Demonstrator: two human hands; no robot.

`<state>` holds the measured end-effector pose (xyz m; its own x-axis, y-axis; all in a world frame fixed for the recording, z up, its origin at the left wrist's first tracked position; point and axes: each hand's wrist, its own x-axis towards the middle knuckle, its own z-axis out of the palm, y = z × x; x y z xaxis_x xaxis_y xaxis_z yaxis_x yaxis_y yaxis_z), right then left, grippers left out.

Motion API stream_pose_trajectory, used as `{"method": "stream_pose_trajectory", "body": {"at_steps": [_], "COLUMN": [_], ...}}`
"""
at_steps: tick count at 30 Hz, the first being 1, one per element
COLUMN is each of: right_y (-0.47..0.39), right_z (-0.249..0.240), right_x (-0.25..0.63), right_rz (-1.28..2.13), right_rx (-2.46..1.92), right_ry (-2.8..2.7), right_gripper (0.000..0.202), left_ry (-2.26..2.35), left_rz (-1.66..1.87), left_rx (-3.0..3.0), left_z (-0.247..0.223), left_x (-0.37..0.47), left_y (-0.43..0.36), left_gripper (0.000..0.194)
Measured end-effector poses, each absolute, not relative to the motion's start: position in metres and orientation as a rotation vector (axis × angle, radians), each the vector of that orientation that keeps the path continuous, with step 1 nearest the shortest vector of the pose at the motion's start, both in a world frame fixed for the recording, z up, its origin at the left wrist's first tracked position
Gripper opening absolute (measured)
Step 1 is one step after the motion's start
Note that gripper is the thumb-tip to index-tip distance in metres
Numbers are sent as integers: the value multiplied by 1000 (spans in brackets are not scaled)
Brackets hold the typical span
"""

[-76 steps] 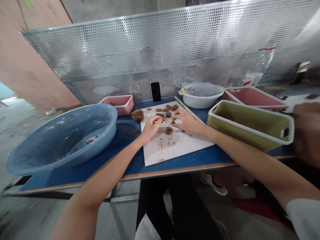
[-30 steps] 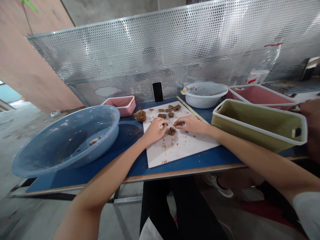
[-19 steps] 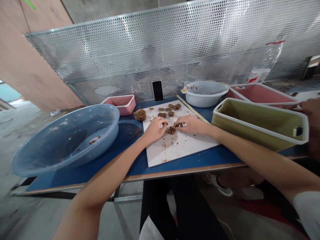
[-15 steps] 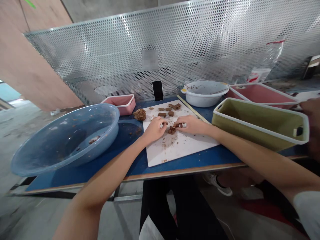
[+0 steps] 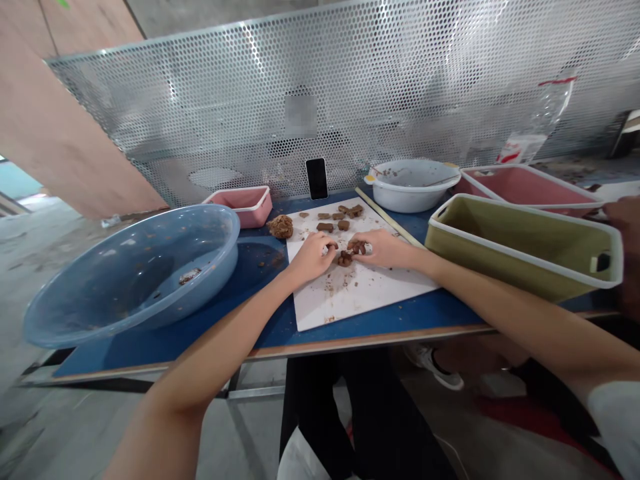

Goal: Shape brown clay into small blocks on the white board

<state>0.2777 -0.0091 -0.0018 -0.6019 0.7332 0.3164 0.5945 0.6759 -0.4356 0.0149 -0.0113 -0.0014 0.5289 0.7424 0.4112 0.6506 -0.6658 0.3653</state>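
On a white board (image 5: 320, 310), my left hand (image 5: 313, 257) is curled, with a bit of brown clay showing at its fingertips. Facing it, my right hand (image 5: 383, 249) is closed around small lumps of brown clay (image 5: 359, 247). A crumbly brown clay piece (image 5: 345, 259) rests on the board between the two hands, close to the right fingertips. Beyond them lie several shaped clay pieces (image 5: 325, 227). A larger round clay lump (image 5: 281, 227) sits at the board's left edge. Crumbs are scattered over the board.
A big blue basin (image 5: 220, 267) stands left, with a pink bin (image 5: 257, 208) behind it. A phone (image 5: 317, 179) leans on the perforated metal panel (image 5: 210, 113). To the right are a pale stick (image 5: 387, 217), a white basin (image 5: 413, 198), an olive bin (image 5: 500, 257) and a pink tray (image 5: 530, 188).
My right fingers have shifted slightly up, and more of the brown clay in them shows. My left hand stays nearly in place. The view has moved a little.
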Motion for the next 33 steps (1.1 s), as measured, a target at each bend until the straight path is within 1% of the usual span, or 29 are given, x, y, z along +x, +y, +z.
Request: {"method": "stream_pose_trajectory", "body": {"at_steps": [2,9,14,18,23,33], "right_y": [-8,-8,-9,-10,-11,-7], "right_z": [-3,-1,1,1,2,-2], "right_x": [278,276,276,276,274,278], "right_rz": [409,410,408,411,399,291], "right_rx": [-1032,-1037,-1035,-1030,-1038,-936], "right_ry": [-2410,-2389,-2401,-2383,-2420,-2471], "right_gripper": [23,14,18,26,16,19], "left_ry": [1197,1197,1195,1195,1199,1199], "left_rz": [808,809,812,810,804,848], "left_rx": [2599,2597,2591,2592,2583,2589], "left_z": [0,-1,-2,-2,-3,-3], "left_x": [15,15,15,15,16,15], "left_y": [-12,-12,-12,-12,-12,-10], "left_gripper": [23,23,24,23,22,24]}}
